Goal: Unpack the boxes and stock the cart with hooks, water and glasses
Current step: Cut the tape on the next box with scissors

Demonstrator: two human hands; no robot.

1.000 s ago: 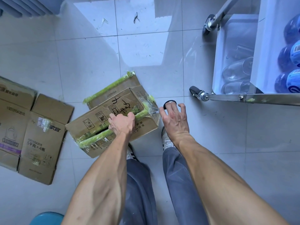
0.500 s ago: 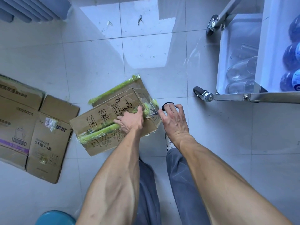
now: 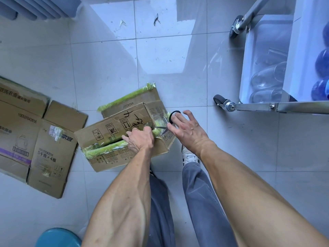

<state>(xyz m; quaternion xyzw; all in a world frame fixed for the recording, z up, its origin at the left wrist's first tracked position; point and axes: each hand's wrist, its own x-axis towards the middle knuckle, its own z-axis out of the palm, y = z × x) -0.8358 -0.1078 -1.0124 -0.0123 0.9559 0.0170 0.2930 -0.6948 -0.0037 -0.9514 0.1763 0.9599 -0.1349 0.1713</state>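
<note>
Box (image 3: 124,139) flap held in left hand's (image 3: 140,139) grip; right hand (image 3: 185,129) works scissors (image 3: 169,122).

Matt brown cardboard box (image 3: 114,132) with glossy green tape (image 3: 105,150), on smooth shiny floor tiles (image 3: 106,65).

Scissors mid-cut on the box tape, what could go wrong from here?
1. The scissors blades point toward the left hand gripping the green tape; a slip might nick the fingers.
2. The right hand has several fingers spread off the handles, so control may be loose.
3. Blades might reach the box contents.
</note>
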